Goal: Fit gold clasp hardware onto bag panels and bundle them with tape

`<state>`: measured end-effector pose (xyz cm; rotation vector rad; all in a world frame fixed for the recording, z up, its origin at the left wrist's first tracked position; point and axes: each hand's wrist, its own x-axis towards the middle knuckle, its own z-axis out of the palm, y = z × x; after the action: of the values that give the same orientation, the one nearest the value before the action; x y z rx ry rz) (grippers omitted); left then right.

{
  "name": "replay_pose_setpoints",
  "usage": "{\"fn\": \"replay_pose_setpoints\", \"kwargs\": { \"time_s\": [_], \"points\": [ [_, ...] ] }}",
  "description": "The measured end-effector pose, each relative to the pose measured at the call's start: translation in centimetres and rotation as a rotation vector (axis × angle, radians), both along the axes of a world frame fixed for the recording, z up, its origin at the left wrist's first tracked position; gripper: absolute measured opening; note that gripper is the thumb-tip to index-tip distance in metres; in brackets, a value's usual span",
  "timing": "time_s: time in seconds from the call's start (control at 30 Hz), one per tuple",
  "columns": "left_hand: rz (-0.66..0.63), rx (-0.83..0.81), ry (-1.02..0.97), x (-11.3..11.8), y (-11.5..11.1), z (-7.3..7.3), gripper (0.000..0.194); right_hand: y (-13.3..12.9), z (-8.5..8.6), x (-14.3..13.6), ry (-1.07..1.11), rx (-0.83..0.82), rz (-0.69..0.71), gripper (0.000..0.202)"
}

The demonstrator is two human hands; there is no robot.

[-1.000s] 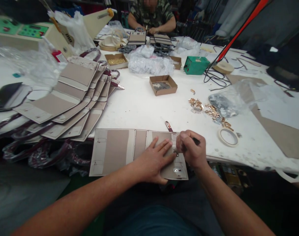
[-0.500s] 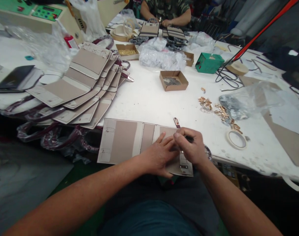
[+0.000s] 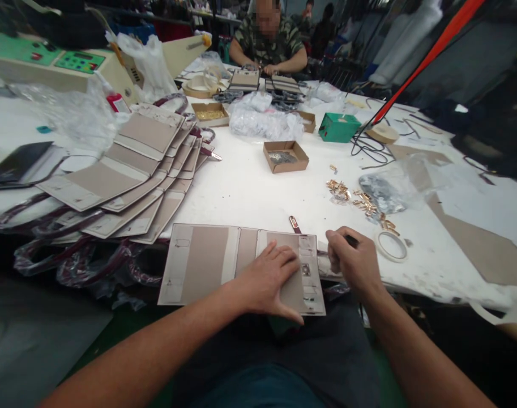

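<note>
A flat, rectangular beige-and-off-white panel (image 3: 209,260) lay under the spread, loosely flattened fingers of the left hand (image 3: 273,280), which pressed on it and grasped nothing. Just right of those fingers, a small square silvery metal fitting (image 3: 306,270) sat on the panel. The right hand (image 3: 354,255), beyond the panel's right edge, was clenched around a short black tool (image 3: 350,240), mostly hidden by its fingers. Past the left fingertips lay a maroon strap end with a metal tip (image 3: 294,224). Right of the right-hand fingers was a ring-shaped roll of cream tape (image 3: 392,247); beyond them, scattered shiny gold-coloured metal pieces (image 3: 366,201). Far left of the left-hand fingers, similar beige panels (image 3: 126,164) overlapped in a stack. Farther ahead stood an open brown cardboard box of grey pieces (image 3: 286,157); farthest, a person in a camouflage-patterned shirt (image 3: 269,39).
</note>
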<state>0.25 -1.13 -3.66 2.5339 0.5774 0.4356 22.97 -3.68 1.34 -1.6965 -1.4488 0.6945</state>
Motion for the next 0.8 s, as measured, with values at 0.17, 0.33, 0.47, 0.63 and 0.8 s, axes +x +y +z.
{"fn": "replay_pose_setpoints", "kwargs": {
  "time_s": [0.17, 0.33, 0.47, 0.63, 0.8],
  "points": [
    [0.207, -0.013, 0.106, 1.1, 0.5, -0.4, 0.097, 0.4, -0.6, -0.2, -0.433, -0.172, 0.034, 0.021],
    [0.223, 0.023, 0.211, 1.9, 0.9, 0.0, 0.089, -0.1, -1.7, -1.4, -0.744, -0.19, 0.049, 0.022],
    [0.239, 0.045, 0.228, 2.1, 1.0, 0.3, 0.088, -0.5, -2.0, -0.6, -0.746, -0.187, 0.011, 0.021],
    [0.241, 0.057, 0.193, 2.6, 1.3, 0.6, 0.083, 0.3, -2.9, 0.1, -0.778, -0.149, -0.005, 0.021],
    [0.245, 0.04, 0.211, 3.2, 2.0, 1.1, 0.081, 1.8, -3.1, 0.5, -0.784, -0.157, -0.011, 0.023]
  ]
}}
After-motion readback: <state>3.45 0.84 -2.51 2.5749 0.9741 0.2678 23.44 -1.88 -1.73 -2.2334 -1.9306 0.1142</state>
